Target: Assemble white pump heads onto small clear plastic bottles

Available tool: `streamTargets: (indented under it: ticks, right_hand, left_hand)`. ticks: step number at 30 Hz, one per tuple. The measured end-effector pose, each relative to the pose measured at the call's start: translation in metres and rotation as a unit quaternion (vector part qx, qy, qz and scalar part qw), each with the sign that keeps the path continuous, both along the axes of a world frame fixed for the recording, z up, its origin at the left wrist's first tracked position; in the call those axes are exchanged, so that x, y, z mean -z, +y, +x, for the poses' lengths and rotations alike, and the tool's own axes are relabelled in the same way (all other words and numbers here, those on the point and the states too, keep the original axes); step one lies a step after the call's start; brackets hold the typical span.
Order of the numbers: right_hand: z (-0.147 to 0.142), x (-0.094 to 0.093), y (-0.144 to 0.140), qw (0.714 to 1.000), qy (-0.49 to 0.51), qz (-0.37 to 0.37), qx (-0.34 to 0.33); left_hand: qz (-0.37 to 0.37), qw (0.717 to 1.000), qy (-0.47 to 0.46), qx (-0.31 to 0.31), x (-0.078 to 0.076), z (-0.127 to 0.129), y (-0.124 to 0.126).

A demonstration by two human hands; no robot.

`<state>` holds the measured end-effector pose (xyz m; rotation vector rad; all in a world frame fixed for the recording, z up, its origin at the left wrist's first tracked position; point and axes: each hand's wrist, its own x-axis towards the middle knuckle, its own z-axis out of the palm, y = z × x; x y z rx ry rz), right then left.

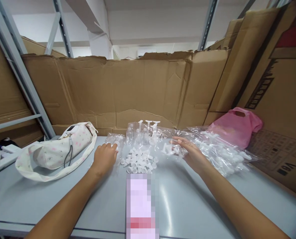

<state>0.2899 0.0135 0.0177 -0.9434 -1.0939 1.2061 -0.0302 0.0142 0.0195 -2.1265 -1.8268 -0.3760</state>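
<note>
My left hand [103,158] rests on the grey table [187,205], its fingers closed around a small clear plastic bottle [113,143] that lies at a clear bag of bottles [112,137]. My right hand [187,151] reaches over a scatter of white pump heads [168,149] at the edge of a large clear bag [220,149], fingers spread and touching the parts. Between my hands lies a pile of small white caps [138,161]. Behind the pile stand upright clear bottles with white pumps [148,131].
A floral cloth bag [55,151] with a white device on it lies at the left. A pink plastic bag [235,127] sits at the back right. Cardboard sheets [128,89] wall in the table. A blurred pink rectangle [140,205] lies at the near edge.
</note>
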Motion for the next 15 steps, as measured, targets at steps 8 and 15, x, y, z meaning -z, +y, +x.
streamTargets:
  ticks: [8, 15]
  right_hand:
    - [0.001, -0.005, -0.002, 0.997, -0.057, 0.012, -0.046]
    - [0.011, -0.017, -0.012, 0.982, -0.068, -0.069, -0.162]
  left_hand:
    - [-0.084, 0.883, -0.417, 0.198, -0.001, 0.021, -0.007]
    - [-0.201, 0.731, -0.604, 0.246, 0.007, 0.032, 0.0]
